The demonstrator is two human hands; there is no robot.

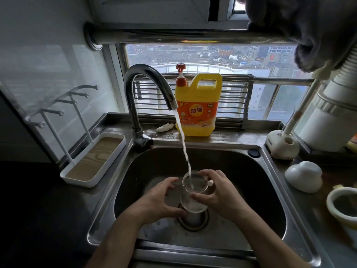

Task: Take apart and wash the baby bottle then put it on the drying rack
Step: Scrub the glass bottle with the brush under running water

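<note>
In the lower centre of the frame, over the drain of the stainless steel sink (135,163), a clear, round plastic baby bottle body (194,192) is held between both hands, its open mouth tilted up towards the top of the frame. A stream of water (183,144) from the curved chrome tap (146,80) falls straight into that mouth. The left hand (164,198) grips the bottle's left side, fingers curled round the wall and thumb near the base. The right hand (218,192) grips the right side, fingers hooked over the rim and thumb on the near wall; a small white piece (210,183) shows among its fingers, but what it is cannot be told. At middle left stands a white drying rack (81,183) with upright pegs, well apart from the bottle. A yellow detergent jug (199,105) stands behind the tap.
</note>
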